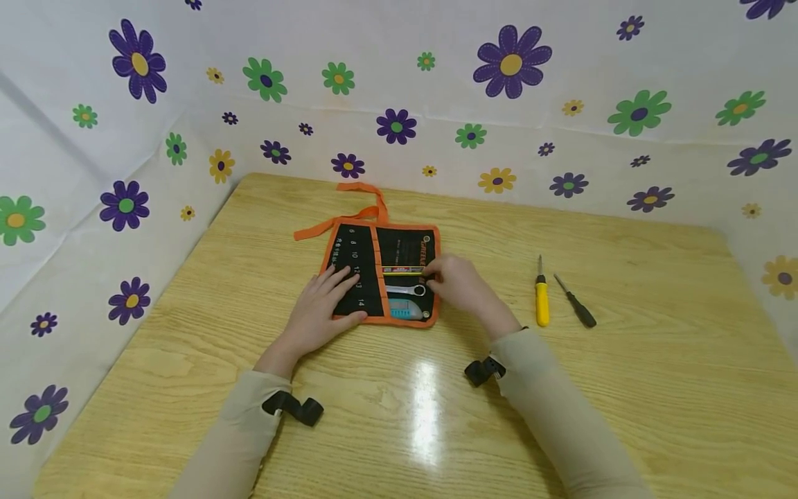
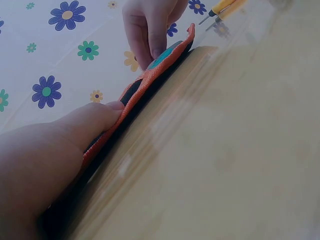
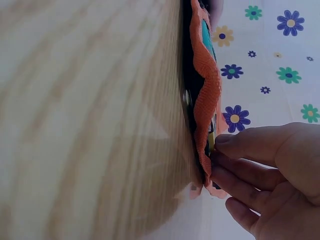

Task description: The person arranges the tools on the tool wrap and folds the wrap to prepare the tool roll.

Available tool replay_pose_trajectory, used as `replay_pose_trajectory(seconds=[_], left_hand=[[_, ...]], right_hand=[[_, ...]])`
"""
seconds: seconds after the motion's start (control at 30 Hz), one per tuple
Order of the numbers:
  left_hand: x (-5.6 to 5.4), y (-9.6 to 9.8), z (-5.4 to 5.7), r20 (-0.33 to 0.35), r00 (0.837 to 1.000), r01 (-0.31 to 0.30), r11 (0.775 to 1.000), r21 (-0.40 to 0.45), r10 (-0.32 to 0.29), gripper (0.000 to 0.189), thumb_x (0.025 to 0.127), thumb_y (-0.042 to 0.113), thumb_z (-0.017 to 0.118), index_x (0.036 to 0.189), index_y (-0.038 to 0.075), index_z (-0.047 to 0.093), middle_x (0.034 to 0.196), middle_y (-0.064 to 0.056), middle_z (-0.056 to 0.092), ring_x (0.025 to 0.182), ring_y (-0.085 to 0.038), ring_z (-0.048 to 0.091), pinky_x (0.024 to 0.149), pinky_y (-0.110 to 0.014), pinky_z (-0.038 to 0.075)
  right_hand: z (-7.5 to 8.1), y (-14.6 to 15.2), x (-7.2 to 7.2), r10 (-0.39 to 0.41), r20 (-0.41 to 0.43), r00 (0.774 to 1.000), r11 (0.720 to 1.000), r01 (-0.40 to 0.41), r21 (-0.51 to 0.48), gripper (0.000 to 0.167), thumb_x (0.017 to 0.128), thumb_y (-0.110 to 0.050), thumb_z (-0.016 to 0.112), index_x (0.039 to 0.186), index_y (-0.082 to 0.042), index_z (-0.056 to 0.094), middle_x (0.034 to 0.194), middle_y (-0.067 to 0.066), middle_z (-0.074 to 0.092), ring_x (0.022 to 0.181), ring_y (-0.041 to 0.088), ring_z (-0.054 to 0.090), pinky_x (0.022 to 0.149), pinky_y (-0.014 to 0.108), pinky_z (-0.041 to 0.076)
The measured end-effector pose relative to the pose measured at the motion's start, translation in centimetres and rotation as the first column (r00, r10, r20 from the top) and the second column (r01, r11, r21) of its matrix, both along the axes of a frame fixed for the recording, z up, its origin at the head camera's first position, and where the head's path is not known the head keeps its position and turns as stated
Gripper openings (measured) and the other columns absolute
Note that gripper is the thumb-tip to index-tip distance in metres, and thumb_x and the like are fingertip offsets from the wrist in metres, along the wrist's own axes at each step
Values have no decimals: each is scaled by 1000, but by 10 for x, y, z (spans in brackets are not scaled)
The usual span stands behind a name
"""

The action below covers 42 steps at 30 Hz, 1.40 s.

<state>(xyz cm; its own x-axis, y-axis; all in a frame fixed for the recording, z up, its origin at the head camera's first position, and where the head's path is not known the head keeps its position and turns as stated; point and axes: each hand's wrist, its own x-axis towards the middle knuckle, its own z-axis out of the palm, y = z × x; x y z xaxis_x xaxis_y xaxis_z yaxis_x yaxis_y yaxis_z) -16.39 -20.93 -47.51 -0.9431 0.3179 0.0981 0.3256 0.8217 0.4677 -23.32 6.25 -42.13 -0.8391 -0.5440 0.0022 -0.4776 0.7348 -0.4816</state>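
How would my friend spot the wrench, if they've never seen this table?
On the wooden table, find the orange-edged black pouch that the left hand rests on. In its half nearest the right hand, the wrench lies between a yellow-striped tool and a turquoise tool. Unlike those two, it is silvery, with a round ring at one end.

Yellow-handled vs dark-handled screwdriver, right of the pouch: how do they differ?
Colour: the yellow screwdriver has a yellow handle with a black collar; the dark screwdriver has an all-dark handle.
Angle: the yellow screwdriver points almost straight away from the person; the dark screwdriver slants, tip toward the left.
Shared: both lie untouched on the table, tips toward the far side, right of the tool pouch.
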Motion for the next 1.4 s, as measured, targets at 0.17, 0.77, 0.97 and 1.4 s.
replay_pose_trajectory(seconds=[0.17, 0.77, 0.97, 1.4], left_hand=[[0, -1, 1, 1, 1000, -2, 1000, 5, 2, 74, 89, 56, 58, 149, 17, 38, 155, -6, 27, 144, -28, 11, 115, -51, 8], [-1, 0, 1, 4, 1000, -3, 1000, 6, 3, 73, 90, 54, 58, 149, 17, 37, 155, -5, 26, 144, -28, 11, 115, -51, 7], [0, -1, 1, 2, 1000, -2, 1000, 10, 2, 73, 90, 55, 58, 149, 18, 37, 156, -4, 25, 144, -27, 11, 115, -50, 7], [1, 0, 3, 5, 1000, 4, 1000, 12, -4, 73, 90, 53, 58, 149, 16, 37, 156, -4, 25, 144, -28, 11, 115, -50, 7]], right_hand=[[3, -3, 6, 32, -3, 999, 999, -33, -23, 19, 88, 0, 65, 106, 3, 70, 108, 18, 66, 101, 30, 61, 83, 39, 52], [1, -16, 8, 97, -3, 995, 995, -97, -18, 22, 91, -1, 62, 112, 3, 68, 112, 16, 65, 105, 29, 61, 86, 38, 51], [1, -22, 8, 108, -15, 994, 994, -108, -14, 27, 90, 1, 62, 116, 2, 65, 115, 16, 65, 107, 29, 60, 88, 39, 51], [4, -15, 14, 112, 69, 991, 991, -107, -74, 39, 91, -1, 62, 130, 2, 53, 125, 16, 59, 115, 29, 56, 95, 41, 47]])
